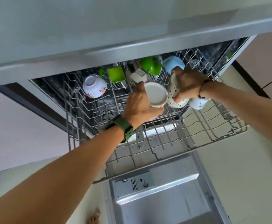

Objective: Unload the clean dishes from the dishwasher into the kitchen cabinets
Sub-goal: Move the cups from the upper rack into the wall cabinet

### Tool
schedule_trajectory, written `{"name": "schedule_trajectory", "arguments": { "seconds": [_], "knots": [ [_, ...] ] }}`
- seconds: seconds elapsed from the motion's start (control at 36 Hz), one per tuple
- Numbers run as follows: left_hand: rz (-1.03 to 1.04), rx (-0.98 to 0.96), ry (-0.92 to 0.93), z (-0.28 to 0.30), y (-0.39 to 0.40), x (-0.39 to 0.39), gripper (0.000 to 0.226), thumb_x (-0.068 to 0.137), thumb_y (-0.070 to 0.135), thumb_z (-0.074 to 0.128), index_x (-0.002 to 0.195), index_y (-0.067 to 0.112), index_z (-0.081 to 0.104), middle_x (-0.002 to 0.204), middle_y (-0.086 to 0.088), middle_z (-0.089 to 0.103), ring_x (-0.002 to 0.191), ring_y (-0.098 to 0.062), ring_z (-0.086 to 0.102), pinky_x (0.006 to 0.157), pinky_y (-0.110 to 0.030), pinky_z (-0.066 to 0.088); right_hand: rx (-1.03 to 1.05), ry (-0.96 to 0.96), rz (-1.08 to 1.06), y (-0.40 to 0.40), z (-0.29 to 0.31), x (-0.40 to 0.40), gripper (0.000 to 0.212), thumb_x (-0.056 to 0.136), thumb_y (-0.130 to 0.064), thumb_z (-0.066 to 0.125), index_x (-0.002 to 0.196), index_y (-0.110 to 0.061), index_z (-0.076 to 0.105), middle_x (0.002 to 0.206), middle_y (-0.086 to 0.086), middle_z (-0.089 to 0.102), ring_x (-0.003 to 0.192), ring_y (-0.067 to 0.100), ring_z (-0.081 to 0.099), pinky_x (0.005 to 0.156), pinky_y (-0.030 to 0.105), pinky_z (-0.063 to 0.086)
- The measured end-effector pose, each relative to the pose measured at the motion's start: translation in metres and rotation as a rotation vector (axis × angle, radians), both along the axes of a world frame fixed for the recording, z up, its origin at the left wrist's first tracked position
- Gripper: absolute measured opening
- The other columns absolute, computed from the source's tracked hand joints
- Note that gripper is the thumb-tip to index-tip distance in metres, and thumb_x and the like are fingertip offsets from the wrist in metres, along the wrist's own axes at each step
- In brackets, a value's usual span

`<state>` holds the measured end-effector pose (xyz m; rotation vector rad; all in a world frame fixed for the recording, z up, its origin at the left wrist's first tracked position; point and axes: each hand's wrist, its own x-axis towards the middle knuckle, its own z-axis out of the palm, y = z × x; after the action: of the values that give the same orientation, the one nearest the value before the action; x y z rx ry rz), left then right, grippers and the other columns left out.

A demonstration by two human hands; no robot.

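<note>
The dishwasher's upper wire rack (156, 143) is pulled out over the open door (158, 196). My left hand (138, 107), with a green watch on the wrist, grips an upturned white bowl (156, 94) just above the rack. Beside it, my right hand (187, 83) grips a white bowl with dark specks (177, 101), thumb under its rim. Still in the rack are a floral white bowl (94, 86), a white cup (138, 75), a green square dish (116, 74), a green bowl (150, 64), a light blue bowl (172, 63) and a blue-patterned white bowl (198, 103).
The grey countertop edge (132, 46) overhangs the dishwasher and hides the rack's back. Pale cabinet fronts (18, 126) flank the opening on both sides. The detergent compartment (135, 185) sits in the door's inner face. A bare foot (94, 219) stands on the floor left of the door.
</note>
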<state>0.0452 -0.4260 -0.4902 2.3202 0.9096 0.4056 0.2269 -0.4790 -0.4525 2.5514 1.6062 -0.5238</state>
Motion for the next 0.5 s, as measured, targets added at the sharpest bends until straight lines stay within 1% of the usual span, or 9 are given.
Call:
{"name": "schedule_trajectory", "arguments": {
  "seconds": [0.06, 0.08, 0.19, 0.28, 0.31, 0.33, 0.39, 0.44, 0.5],
  "knots": [
    [0.007, -0.024, 0.002, 0.017, -0.01, -0.025, 0.089, 0.063, 0.032, 0.082, 0.133, 0.003, 0.035, 0.127, -0.005, 0.05, 0.107, -0.017, 0.054, 0.076, -0.006, 0.042, -0.037, -0.05, 0.058, -0.012, 0.019, -0.017, 0.096, 0.055, -0.042, 0.082, 0.131, -0.027, 0.027, 0.114, 0.011, 0.048, 0.105, 0.031, 0.05, 0.085, 0.038, 0.05],
    [0.009, -0.034, 0.0, 0.026, -0.014, -0.038, 0.087, 0.064, 0.032, 0.082, 0.133, 0.004, 0.037, 0.125, -0.002, 0.05, 0.106, -0.014, 0.053, 0.073, -0.004, 0.04, -0.048, -0.065, 0.082, -0.02, 0.03, -0.027, 0.1, 0.054, -0.044, 0.082, 0.134, -0.028, 0.023, 0.116, 0.012, 0.046, 0.106, 0.032, 0.049, 0.085, 0.039, 0.05],
    [0.068, -0.052, -0.012, 0.061, -0.024, -0.093, 0.083, 0.062, 0.036, 0.083, 0.128, 0.01, 0.039, 0.12, -0.003, 0.054, 0.103, -0.018, 0.055, 0.076, -0.022, 0.042, -0.016, -0.092, 0.232, -0.037, 0.074, -0.075, 0.101, 0.055, -0.043, 0.083, 0.135, -0.028, 0.023, 0.12, 0.016, 0.044, 0.104, 0.035, 0.051, 0.085, 0.046, 0.051],
    [0.091, -0.093, 0.004, 0.084, -0.029, -0.128, 0.087, 0.058, 0.043, 0.082, 0.128, 0.017, 0.037, 0.117, -0.001, 0.055, 0.1, -0.02, 0.055, 0.078, -0.032, 0.048, 0.042, -0.043, 0.268, -0.037, 0.098, -0.106, 0.106, 0.055, -0.039, 0.084, 0.139, -0.027, 0.022, 0.127, 0.016, 0.041, 0.113, 0.036, 0.047, 0.092, 0.046, 0.048],
    [0.097, -0.096, 0.008, 0.093, -0.031, -0.142, 0.087, 0.056, 0.046, 0.081, 0.127, 0.02, 0.039, 0.114, 0.001, 0.055, 0.099, -0.019, 0.056, 0.077, -0.032, 0.05, 0.063, -0.038, 0.283, -0.039, 0.107, -0.119, 0.107, 0.055, -0.038, 0.085, 0.14, -0.026, 0.022, 0.13, 0.015, 0.041, 0.116, 0.035, 0.045, 0.095, 0.046, 0.046],
    [0.102, -0.092, -0.001, 0.102, -0.033, -0.156, 0.083, 0.057, 0.046, 0.081, 0.125, 0.022, 0.04, 0.111, 0.005, 0.055, 0.096, -0.016, 0.056, 0.073, -0.027, 0.049, 0.084, -0.034, 0.291, -0.039, 0.117, -0.134, 0.107, 0.054, -0.038, 0.085, 0.141, -0.025, 0.023, 0.131, 0.014, 0.04, 0.117, 0.034, 0.045, 0.097, 0.045, 0.045],
    [0.136, -0.091, -0.022, 0.12, -0.036, -0.184, 0.072, 0.063, 0.035, 0.083, 0.121, 0.022, 0.042, 0.101, 0.011, 0.051, 0.086, -0.009, 0.053, 0.064, -0.013, 0.039, 0.128, -0.029, 0.311, -0.038, 0.137, -0.163, 0.106, 0.053, -0.038, 0.085, 0.14, -0.025, 0.025, 0.131, 0.012, 0.04, 0.115, 0.033, 0.046, 0.095, 0.045, 0.047],
    [0.155, -0.075, -0.027, 0.139, -0.04, -0.214, 0.063, 0.067, 0.029, 0.081, 0.115, 0.019, 0.043, 0.092, 0.011, 0.048, 0.077, -0.009, 0.048, 0.061, -0.016, 0.034, 0.162, -0.024, 0.347, -0.038, 0.158, -0.195, 0.103, 0.053, -0.037, 0.085, 0.138, -0.025, 0.027, 0.13, 0.011, 0.04, 0.113, 0.031, 0.046, 0.093, 0.043, 0.048],
    [0.189, -0.062, -0.024, 0.158, -0.039, -0.247, 0.069, 0.066, 0.032, 0.081, 0.12, 0.017, 0.042, 0.097, 0.01, 0.045, 0.083, -0.012, 0.045, 0.069, -0.021, 0.032, 0.181, -0.011, 0.35, -0.038, 0.18, -0.228, 0.099, 0.054, -0.036, 0.084, 0.136, -0.026, 0.029, 0.125, 0.009, 0.042, 0.106, 0.026, 0.046, 0.089, 0.039, 0.049]
  ]
}}
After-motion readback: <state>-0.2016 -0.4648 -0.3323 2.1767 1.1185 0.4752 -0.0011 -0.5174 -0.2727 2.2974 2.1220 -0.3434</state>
